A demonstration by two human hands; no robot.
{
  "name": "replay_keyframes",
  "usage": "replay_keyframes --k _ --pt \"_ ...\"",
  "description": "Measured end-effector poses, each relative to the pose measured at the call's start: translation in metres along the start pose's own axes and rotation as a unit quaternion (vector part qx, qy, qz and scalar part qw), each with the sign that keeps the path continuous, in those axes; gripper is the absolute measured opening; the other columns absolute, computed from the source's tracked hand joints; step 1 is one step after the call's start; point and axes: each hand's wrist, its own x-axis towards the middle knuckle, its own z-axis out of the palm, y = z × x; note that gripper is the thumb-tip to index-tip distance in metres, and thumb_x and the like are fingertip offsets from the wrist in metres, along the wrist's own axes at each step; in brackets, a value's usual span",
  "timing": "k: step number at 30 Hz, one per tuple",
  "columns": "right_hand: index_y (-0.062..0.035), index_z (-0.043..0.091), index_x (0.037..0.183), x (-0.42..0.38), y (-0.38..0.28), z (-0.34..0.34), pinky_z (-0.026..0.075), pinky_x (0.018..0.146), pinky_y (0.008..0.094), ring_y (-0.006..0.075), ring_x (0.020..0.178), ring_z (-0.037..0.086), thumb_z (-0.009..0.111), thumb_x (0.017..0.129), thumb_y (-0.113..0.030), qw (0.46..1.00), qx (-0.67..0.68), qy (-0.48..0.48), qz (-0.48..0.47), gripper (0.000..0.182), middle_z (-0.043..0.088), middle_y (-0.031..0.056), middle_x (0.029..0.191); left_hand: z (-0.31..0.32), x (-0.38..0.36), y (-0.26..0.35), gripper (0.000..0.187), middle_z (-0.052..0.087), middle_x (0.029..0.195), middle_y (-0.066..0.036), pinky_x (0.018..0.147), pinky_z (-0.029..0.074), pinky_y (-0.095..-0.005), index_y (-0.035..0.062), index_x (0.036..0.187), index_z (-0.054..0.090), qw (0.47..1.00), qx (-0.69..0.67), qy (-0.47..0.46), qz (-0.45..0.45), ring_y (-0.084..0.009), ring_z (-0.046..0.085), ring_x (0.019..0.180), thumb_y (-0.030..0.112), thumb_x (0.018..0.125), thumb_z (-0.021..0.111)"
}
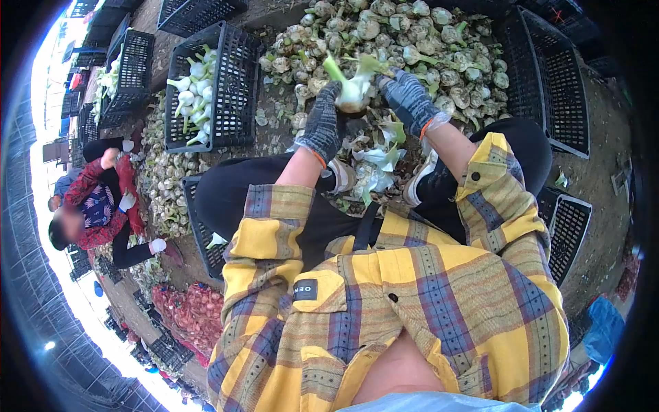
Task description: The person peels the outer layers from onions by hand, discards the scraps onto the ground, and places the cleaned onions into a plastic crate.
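Observation:
My left hand (pixel 325 122), in a grey knitted glove, is closed around the side of a pale bulb (pixel 353 94) with green stalk stubs, root end toward me. My right hand (pixel 409 101), in a matching glove, pinches at the stalk's right side, where a green leaf end shows near its fingertips. Beyond both hands spreads a large heap of untrimmed bulbs (pixel 371 29). Peeled white and green leaves (pixel 379 159) lie on the ground between my shoes, just below the hands.
A black crate (pixel 230 89) of clean white bulbs stands at left. Another black crate (pixel 555 82) stands at right, with a smaller one (pixel 568 230) below. A co-worker (pixel 89 213) sits at far left, near red net sacks (pixel 189 316).

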Motion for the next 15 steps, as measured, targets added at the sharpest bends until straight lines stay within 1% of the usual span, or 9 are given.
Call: replay_keyframes --k 3,5,7,8,11,12,13,14,15 --pt "0.0025 0.054 0.103 -0.015 -0.009 0.008 0.044 0.07 0.0293 0.0184 0.072 0.054 0.049 0.083 -0.02 0.987 -0.077 0.041 -0.134 0.031 0.06 0.0117 0.08 -0.005 0.007 -0.003 0.043 0.055 0.097 -0.01 0.064 0.051 -0.0302 0.0031 0.109 0.048 0.981 0.172 0.048 0.074 -0.0181 0.057 0.078 0.037 0.084 0.051" --pt "0.0026 0.054 0.104 -0.02 -0.017 0.007 0.044 0.07 0.0278 0.0168 0.072 0.054 0.051 0.083 -0.019 0.994 -0.016 0.021 -0.107 0.031 0.06 0.0119 0.08 0.018 -0.015 0.012 0.035 0.055 0.095 -0.006 0.064 0.052 -0.0322 0.0121 0.105 0.048 0.969 0.227 0.094 0.012 -0.0169 0.058 0.081 0.039 0.084 0.05" --pt "0.0046 0.054 0.104 -0.017 -0.039 -0.01 0.044 0.073 0.0261 0.0169 0.075 0.057 0.051 0.082 -0.017 0.987 0.09 -0.126 0.034 0.03 0.06 0.0117 0.083 0.009 -0.004 0.009 0.032 0.057 0.09 -0.006 0.056 0.05 -0.0291 0.0104 0.103 0.048 0.983 0.126 0.102 0.081 -0.0178 0.059 0.073 0.038 0.086 0.048" --pt "0.0025 0.057 0.096 -0.004 0.002 0.008 0.045 0.065 0.0348 0.0295 0.069 0.056 0.055 0.079 -0.012 0.985 0.134 -0.054 -0.091 0.022 0.06 0.0174 0.081 0.006 0.0 0.011 0.032 0.057 0.09 -0.006 0.056 0.05 -0.0291 0.0104 0.103 0.048 0.983 0.126 0.103 0.082 -0.0178 0.059 0.073 0.038 0.086 0.048" --pt "0.0008 0.056 0.096 0.013 0.039 0.015 0.045 0.066 0.036 0.0301 0.07 0.056 0.05 0.082 -0.012 0.978 0.1 -0.006 -0.183 0.02 0.06 0.0165 0.08 0.014 0.0 0.023 0.037 0.058 0.091 -0.01 0.052 0.049 -0.0281 0.006 0.099 0.051 0.994 0.028 0.087 0.053 -0.0216 0.059 0.073 0.04 0.087 0.042" --pt "0.0 0.056 0.095 0.012 0.043 0.01 0.049 0.069 0.0356 0.0276 0.074 0.058 0.045 0.084 -0.008 0.977 -0.044 0.012 -0.206 0.018 0.06 0.0151 0.083 0.016 -0.007 0.027 0.037 0.058 0.095 -0.011 0.06 0.052 -0.0302 0.0059 0.098 0.052 0.997 -0.023 0.071 0.034 -0.0238 0.059 0.079 0.04 0.087 0.041" --pt "0.0 0.056 0.095 0.01 0.025 0.003 0.049 0.069 0.0356 0.0276 0.074 0.058 0.045 0.084 -0.008 0.977 -0.043 0.011 -0.207 0.018 0.06 0.0151 0.083 0.017 -0.007 0.03 0.037 0.058 0.095 -0.011 0.06 0.052 -0.0302 0.0059 0.098 0.052 0.997 -0.023 0.072 0.035 -0.0238 0.059 0.079 0.04 0.087 0.041" --pt "0.0004 0.054 0.098 0.008 0.012 -0.003 0.051 0.071 0.0394 0.0264 0.077 0.059 0.046 0.084 -0.01 0.966 0.255 0.003 -0.034 0.019 0.059 0.0137 0.087 0.017 -0.006 0.032 0.036 0.058 0.094 -0.011 0.062 0.053 -0.0315 0.0065 0.098 0.052 0.995 -0.051 0.08 0.035 -0.0246 0.059 0.078 0.039 0.087 0.041" --pt "0.0007 0.052 0.101 0.008 0.006 -0.005 0.053 0.073 0.0432 0.0252 0.08 0.06 0.046 0.085 -0.013 0.84 0.522 -0.005 0.144 0.022 0.058 0.0124 0.091 0.017 -0.005 0.033 0.034 0.058 0.093 -0.011 0.065 0.054 -0.0329 0.0071 0.098 0.051 0.993 -0.078 0.087 0.036 -0.0255 0.059 0.078 0.038 0.087 0.042"
